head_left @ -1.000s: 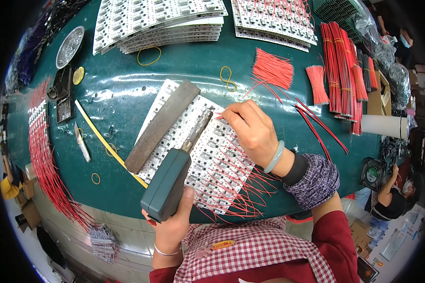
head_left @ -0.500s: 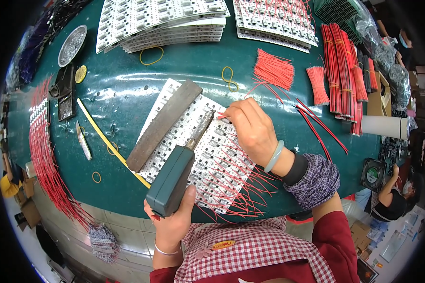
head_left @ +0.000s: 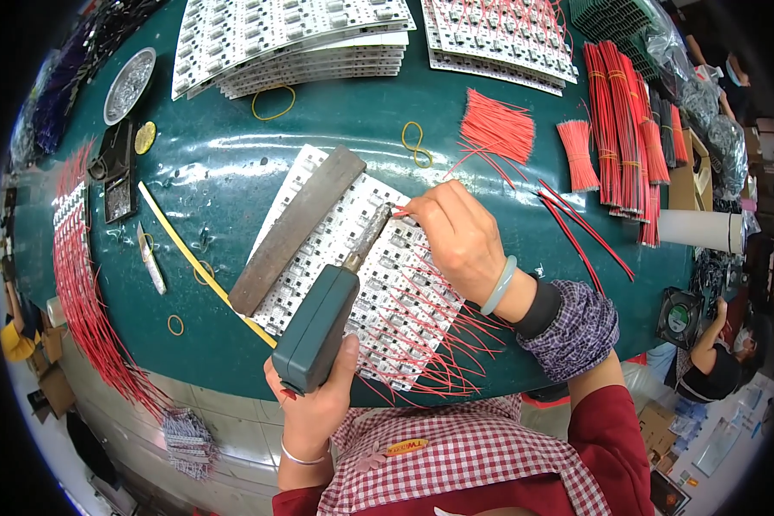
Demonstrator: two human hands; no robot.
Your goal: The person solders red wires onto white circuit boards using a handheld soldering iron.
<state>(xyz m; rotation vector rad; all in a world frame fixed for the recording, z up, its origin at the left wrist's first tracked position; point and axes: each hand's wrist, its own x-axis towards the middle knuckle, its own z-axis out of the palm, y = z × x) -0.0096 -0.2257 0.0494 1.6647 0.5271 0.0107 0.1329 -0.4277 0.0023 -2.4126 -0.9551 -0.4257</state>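
The white circuit board (head_left: pixel 344 215) lies aslant on the green table (head_left: pixel 335 120), close to the near edge and about midway along it, its lowest corner almost at that edge. It looks thin, stiff and light, and probably brittle, so its bare outer edges seem the safest hold, clear of the small parts on its face. A dark bar (head_left: pixel 299 230) rests across its left part and (judging by its metallic look) is likely heavy enough to steady it. The red wires (head_left: pixel 443 365) fanning over the board's right side should be soft and springy, best taken near an end. The left hand (head_left: pixel 318 387) is wrapped around the lower end of the green soldering tool (head_left: pixel 316 318), a rigid, probably light thing to be held only by its casing, as the metal barrel may be hot. The right hand (head_left: pixel 460 236) has thumb and forefinger pinched nearly together on a short red wire end (head_left: pixel 401 211), just beside the tool's tip near the board's far corner; its other fingers curl in.
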